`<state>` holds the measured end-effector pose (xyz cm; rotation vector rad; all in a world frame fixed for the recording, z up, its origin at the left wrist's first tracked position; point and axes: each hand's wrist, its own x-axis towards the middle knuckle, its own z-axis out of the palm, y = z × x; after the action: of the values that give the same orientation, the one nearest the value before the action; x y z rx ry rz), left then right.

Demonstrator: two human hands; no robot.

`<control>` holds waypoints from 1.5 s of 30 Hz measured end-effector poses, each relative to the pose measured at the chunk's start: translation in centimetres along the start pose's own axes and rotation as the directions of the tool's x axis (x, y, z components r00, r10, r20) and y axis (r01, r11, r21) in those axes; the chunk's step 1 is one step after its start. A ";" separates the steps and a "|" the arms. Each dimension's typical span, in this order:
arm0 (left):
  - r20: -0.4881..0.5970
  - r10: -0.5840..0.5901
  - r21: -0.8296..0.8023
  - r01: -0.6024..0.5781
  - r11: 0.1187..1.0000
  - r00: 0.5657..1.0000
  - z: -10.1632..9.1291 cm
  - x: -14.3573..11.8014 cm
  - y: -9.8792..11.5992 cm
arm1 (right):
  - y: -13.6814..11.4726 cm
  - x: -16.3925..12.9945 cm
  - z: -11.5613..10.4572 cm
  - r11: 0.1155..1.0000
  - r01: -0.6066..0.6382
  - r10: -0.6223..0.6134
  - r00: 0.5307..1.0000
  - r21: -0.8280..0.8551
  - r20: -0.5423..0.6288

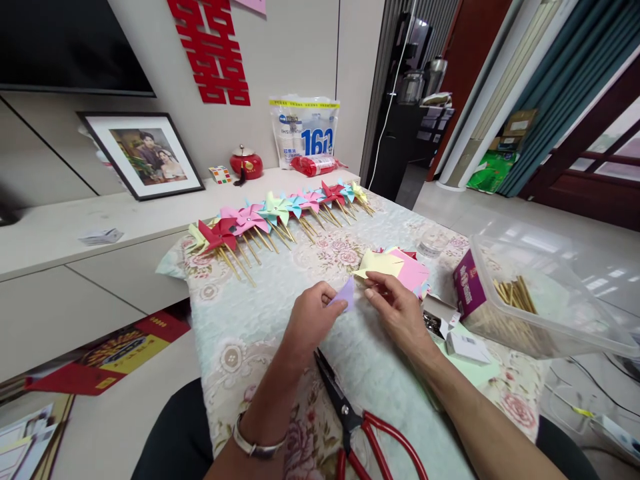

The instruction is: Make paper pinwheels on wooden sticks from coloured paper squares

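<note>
Left hand (pixel 313 317) and right hand (pixel 395 310) both pinching a lilac paper square (pixel 346 295); red scissors (pixel 360 417) at six o'clock could snag a wrist, I'd say.

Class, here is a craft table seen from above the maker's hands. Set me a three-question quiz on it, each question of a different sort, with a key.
1. True or false: the red-handled scissors lie on the tablecloth, in neither hand.
2. Which colour is the paper piece pinched between the left hand and the right hand? A) purple B) green C) red
3. Fill in: the clear plastic box at the right holds wooden ____.

Key
1. True.
2. A: purple. The stack of paper squares beyond the hands shows yellow and pink on top.
3. Sticks, like those on the finished pinwheels lined up along the far side.
</note>
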<state>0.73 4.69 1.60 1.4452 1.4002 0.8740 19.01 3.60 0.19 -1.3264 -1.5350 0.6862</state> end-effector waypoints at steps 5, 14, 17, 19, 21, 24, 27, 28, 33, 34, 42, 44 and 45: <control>0.063 -0.042 -0.476 0.066 0.877 0.997 0.5 0.3 -0.2 | -1.1 0.0 -0.2 0.989 -0.140 0.129 0.972 0.043 0.198; 0.163 -0.049 -0.604 0.139 0.785 0.985 0.8 -0.4 0.3 | -1.2 -0.1 -0.2 0.976 -0.164 0.128 0.964 0.145 0.233; 0.216 -0.008 -0.650 0.150 0.745 0.976 0.7 -0.3 0.4 | -1.4 0.0 -0.3 0.930 -0.235 0.178 0.960 0.282 0.216; 0.226 -0.007 -0.696 0.167 0.698 0.974 0.6 -0.3 0.5 | -1.8 0.0 -0.4 0.859 -0.312 0.233 0.944 0.406 0.233; 0.244 0.013 -0.736 0.176 0.654 0.970 0.7 -0.3 0.8 | -2.3 0.0 -0.5 0.756 -0.403 0.282 0.912 0.516 0.299; 0.304 0.111 -0.757 0.170 0.631 0.946 0.8 -0.7 1.3 | -2.5 -0.2 -0.5 0.596 -0.512 0.268 0.853 0.619 0.448; 0.343 0.154 -0.757 0.175 0.630 0.927 1.0 -1.2 1.6 | -2.4 -0.5 -0.4 0.504 -0.589 0.226 0.796 0.631 0.562; 0.339 0.159 -0.759 0.170 0.629 0.927 1.0 -1.3 1.6 | -2.4 -0.6 -0.4 0.481 -0.608 0.220 0.781 0.632 0.584; 0.322 0.218 -0.767 0.119 0.631 0.921 0.8 -1.4 1.6 | -2.9 -0.9 -0.2 0.381 -0.685 0.199 0.717 0.621 0.668; 0.340 0.241 -0.765 0.118 0.633 0.909 0.7 -1.3 1.6 | -3.0 -1.0 -0.2 0.390 -0.685 0.193 0.715 0.616 0.672; 0.067 -0.003 -0.767 0.053 0.639 0.998 0.6 -3.7 1.0 | -2.6 -1.6 -1.1 0.661 -0.551 0.251 0.802 0.509 0.542; 0.014 -0.115 -0.754 0.085 0.651 0.993 0.4 -5.4 0.6 | -2.9 -2.0 -1.5 0.753 -0.499 0.228 0.809 0.429 0.542; -0.009 -0.150 -0.750 0.093 0.655 0.989 0.2 -6.3 0.4 | -3.3 -2.3 -1.7 0.800 -0.464 0.204 0.807 0.380 0.555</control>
<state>0.39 -1.58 2.51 0.6684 0.9645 1.2339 19.07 0.27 3.00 -1.0715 -1.3457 1.6525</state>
